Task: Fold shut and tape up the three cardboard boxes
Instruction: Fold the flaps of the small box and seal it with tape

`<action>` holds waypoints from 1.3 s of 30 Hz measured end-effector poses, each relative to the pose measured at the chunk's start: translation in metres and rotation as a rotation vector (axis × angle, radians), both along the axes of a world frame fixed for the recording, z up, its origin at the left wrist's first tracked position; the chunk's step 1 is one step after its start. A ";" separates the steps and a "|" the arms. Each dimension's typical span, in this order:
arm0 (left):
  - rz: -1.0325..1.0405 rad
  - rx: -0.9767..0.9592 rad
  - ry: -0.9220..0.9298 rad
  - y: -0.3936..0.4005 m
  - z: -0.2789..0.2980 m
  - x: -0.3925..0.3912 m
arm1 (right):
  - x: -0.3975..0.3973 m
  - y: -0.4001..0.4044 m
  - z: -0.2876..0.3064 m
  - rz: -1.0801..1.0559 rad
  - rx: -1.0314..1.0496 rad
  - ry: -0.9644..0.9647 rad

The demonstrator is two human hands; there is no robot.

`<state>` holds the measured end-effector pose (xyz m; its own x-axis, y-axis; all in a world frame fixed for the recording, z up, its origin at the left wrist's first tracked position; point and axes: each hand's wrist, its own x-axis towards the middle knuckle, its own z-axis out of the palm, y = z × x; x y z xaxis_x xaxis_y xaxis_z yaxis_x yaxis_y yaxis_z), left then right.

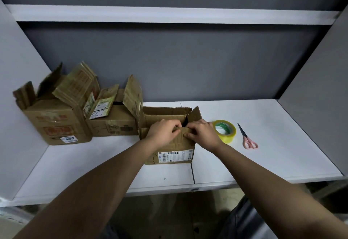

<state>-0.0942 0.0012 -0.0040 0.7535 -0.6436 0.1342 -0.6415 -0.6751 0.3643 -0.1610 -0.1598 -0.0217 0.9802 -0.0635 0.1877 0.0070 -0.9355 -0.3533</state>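
Note:
Three brown cardboard boxes stand on a white table. The nearest box (175, 155), with a shipping label on its front, is in the middle. My left hand (163, 130) and my right hand (202, 132) both pinch its near top flap (178, 140) at the flap's upper edge. Its far and right flaps still stand up. A middle box (114, 125) and a taller left box (56, 124) sit at the left with their flaps up. A roll of yellow tape (226, 130) lies just right of the nearest box, with pink-handled scissors (247, 137) beyond it.
The white table (263, 156) has a seam running from the box toward its front edge. Grey partition walls close off the back and both sides, and a white shelf (169, 13) runs overhead. Bare tabletop lies to the right of the scissors and in front of the boxes.

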 end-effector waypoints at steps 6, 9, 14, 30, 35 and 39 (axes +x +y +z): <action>-0.010 0.046 -0.018 -0.002 0.001 -0.003 | -0.003 0.004 0.000 0.027 -0.182 0.046; -0.020 0.052 -0.008 -0.002 0.006 -0.004 | -0.004 0.002 0.005 0.035 -0.194 0.030; -0.009 -0.024 0.066 -0.001 0.021 -0.002 | -0.010 -0.004 0.018 0.048 -0.105 -0.027; -0.171 0.209 -0.245 -0.148 0.050 -0.031 | -0.050 -0.142 0.019 -0.391 -0.030 0.043; -0.215 0.469 -0.115 -0.204 -0.005 -0.032 | -0.056 -0.176 -0.018 -0.418 -0.026 0.177; -0.234 0.597 0.003 -0.232 -0.058 -0.022 | -0.054 -0.205 -0.054 -0.398 -0.006 0.237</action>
<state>-0.1160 -0.2310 -0.0617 0.5840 -0.7543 -0.3000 -0.7960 -0.6046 -0.0291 -0.2151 -0.3648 -0.0753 0.8959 -0.4427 -0.0366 -0.4328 -0.8513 -0.2966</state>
